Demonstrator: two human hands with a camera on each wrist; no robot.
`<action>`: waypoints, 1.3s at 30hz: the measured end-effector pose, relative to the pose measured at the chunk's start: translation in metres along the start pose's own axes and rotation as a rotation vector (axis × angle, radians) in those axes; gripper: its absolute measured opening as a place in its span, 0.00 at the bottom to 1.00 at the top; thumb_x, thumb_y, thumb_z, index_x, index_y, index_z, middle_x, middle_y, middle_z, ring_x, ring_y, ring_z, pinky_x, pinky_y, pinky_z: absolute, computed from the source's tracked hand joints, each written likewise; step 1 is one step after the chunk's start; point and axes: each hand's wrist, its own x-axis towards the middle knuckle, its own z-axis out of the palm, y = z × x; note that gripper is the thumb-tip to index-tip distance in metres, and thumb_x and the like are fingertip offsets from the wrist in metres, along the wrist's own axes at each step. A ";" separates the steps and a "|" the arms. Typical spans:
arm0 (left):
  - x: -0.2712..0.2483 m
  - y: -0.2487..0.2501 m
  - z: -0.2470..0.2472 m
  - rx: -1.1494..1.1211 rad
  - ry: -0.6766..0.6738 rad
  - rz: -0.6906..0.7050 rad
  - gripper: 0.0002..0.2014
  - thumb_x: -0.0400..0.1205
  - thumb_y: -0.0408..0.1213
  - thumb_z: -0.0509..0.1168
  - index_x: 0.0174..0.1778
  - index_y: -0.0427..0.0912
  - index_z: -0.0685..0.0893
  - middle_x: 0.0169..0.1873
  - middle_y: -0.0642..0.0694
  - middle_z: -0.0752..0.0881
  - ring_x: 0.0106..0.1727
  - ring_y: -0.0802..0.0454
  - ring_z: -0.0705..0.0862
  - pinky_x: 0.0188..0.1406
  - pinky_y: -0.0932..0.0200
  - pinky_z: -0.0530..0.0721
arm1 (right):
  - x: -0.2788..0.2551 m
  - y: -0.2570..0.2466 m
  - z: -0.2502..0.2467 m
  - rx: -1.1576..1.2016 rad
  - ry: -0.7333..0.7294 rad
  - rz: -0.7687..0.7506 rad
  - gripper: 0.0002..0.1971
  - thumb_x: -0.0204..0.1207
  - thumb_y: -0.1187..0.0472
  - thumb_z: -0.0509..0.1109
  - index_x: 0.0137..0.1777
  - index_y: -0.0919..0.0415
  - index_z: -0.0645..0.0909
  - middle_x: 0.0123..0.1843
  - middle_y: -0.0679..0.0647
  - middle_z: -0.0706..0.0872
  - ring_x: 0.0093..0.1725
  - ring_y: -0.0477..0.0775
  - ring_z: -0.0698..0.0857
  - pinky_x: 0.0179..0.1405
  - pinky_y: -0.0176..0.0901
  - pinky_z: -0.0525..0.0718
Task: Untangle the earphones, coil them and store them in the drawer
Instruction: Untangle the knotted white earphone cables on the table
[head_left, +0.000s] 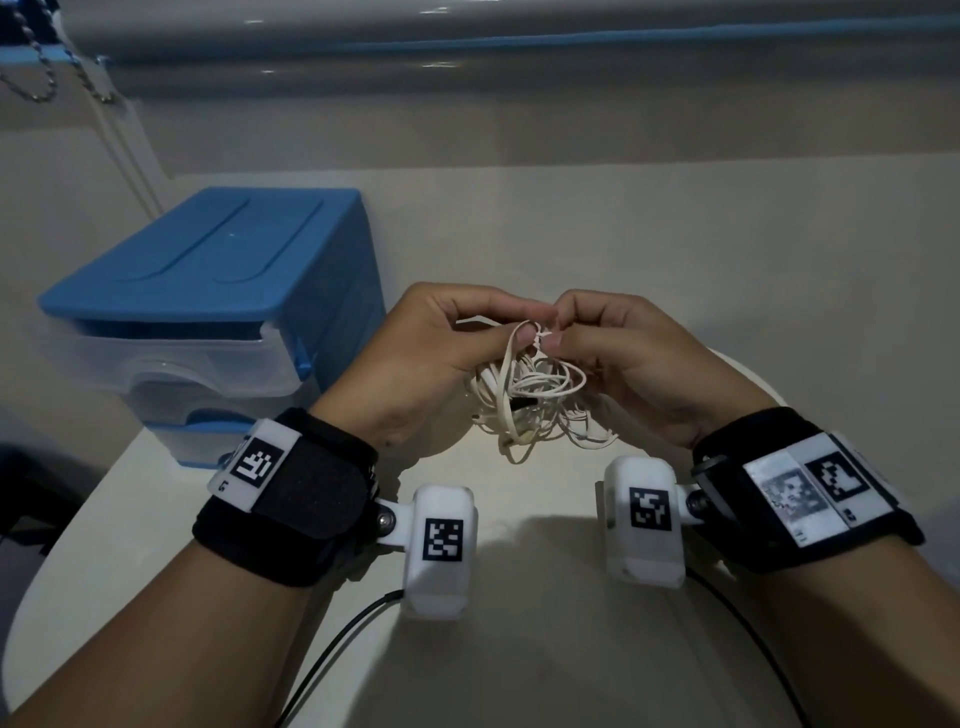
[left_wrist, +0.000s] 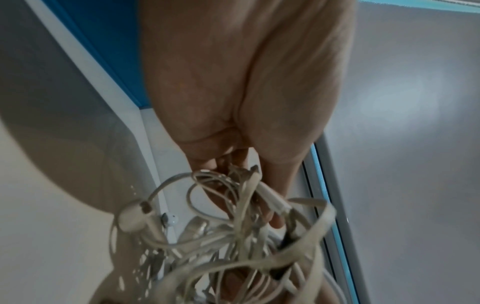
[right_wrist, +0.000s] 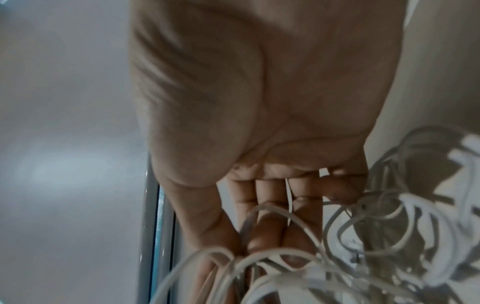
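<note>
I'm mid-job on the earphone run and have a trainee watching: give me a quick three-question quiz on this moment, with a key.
1. True or false: the earphones are already coiled neatly.
2. Multiple choice: the blue drawer unit stands A) beside the left hand, B) beside the right hand, C) behind the person.
3. Fill in: both hands pinch the cable near the ____ of the tangle, and the rest hangs below.

Key
1. False: the cable is a loose tangle of loops.
2. A: it sits on the white table on the left side.
3. Top: the fingertips of both hands meet there in the head view.
</note>
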 end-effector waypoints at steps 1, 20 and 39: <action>0.000 0.000 0.000 -0.005 -0.005 0.000 0.10 0.79 0.27 0.73 0.55 0.37 0.92 0.49 0.35 0.94 0.49 0.43 0.93 0.54 0.55 0.91 | 0.000 0.000 -0.001 0.002 -0.004 0.006 0.11 0.81 0.75 0.65 0.38 0.63 0.74 0.30 0.53 0.80 0.28 0.50 0.75 0.28 0.41 0.71; 0.005 -0.003 -0.006 0.100 -0.039 -0.001 0.15 0.79 0.25 0.75 0.60 0.37 0.83 0.42 0.42 0.91 0.42 0.44 0.89 0.46 0.54 0.89 | 0.004 0.004 -0.012 -0.124 0.002 -0.008 0.03 0.80 0.71 0.71 0.46 0.72 0.84 0.41 0.68 0.79 0.35 0.58 0.78 0.35 0.42 0.77; 0.004 -0.009 -0.007 0.138 -0.136 -0.091 0.09 0.84 0.24 0.69 0.55 0.35 0.92 0.48 0.32 0.93 0.49 0.41 0.90 0.58 0.46 0.87 | 0.015 0.008 -0.014 -0.270 0.407 -0.367 0.12 0.88 0.58 0.68 0.48 0.62 0.89 0.22 0.51 0.78 0.20 0.48 0.72 0.22 0.37 0.71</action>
